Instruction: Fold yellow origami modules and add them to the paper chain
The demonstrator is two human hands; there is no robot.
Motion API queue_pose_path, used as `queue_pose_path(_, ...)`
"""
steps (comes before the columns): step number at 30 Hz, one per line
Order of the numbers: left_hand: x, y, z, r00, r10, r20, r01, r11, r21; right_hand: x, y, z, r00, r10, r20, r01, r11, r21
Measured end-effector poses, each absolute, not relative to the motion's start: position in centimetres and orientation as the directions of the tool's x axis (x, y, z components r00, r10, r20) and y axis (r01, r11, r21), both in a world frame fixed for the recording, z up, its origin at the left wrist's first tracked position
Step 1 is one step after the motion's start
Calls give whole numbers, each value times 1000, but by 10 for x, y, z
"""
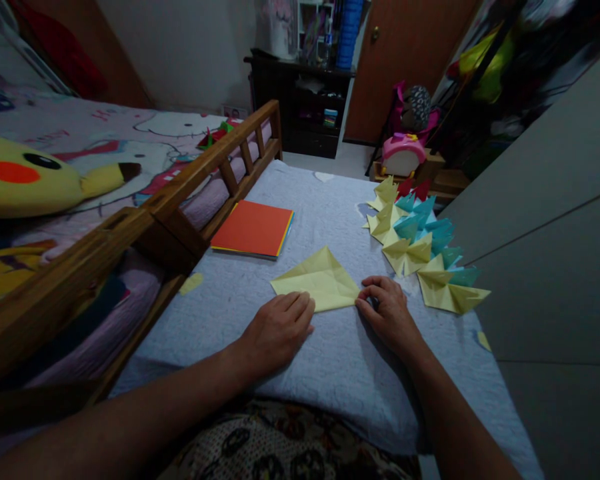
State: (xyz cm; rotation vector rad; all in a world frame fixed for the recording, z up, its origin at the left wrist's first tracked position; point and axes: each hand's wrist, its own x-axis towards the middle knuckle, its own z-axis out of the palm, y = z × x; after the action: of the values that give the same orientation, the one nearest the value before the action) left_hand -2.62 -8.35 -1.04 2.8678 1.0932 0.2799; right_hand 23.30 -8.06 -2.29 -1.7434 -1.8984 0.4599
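Note:
A sheet of yellow origami paper [325, 279], folded to a kite-like shape with creases, lies flat on the cloth-covered surface [330, 373]. My left hand [280, 330] rests on its lower left edge, fingers together and pressed down on the paper. At the paper's right corner my right hand [385, 310] pinches the tip between thumb and fingers. Behind the paper, to the left, sits a stack of coloured paper [254, 228] with an orange sheet on top. Folded yellow paper pieces [407, 253] and teal ones [415, 217] stand in rows at the right.
A wooden bed rail [180, 183] runs along the left, with a yellow plush toy [30, 177] on the bed beyond. A pale cabinet [555, 267] borders the right side. At the back are a dark cabinet [300, 107] and a pink toy [403, 155].

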Motion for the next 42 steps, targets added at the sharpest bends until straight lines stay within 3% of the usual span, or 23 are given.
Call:
queue_pose_path(27, -36, -83, -12, 776, 622, 106, 612, -783, 111, 230, -80, -20, -23, 992, 123, 820, 89, -565)
queue_pose_path(42, -32, -76, -14, 783, 622, 11, 617, -779, 111, 232, -79, -22, -21, 993, 119, 828, 84, -554)
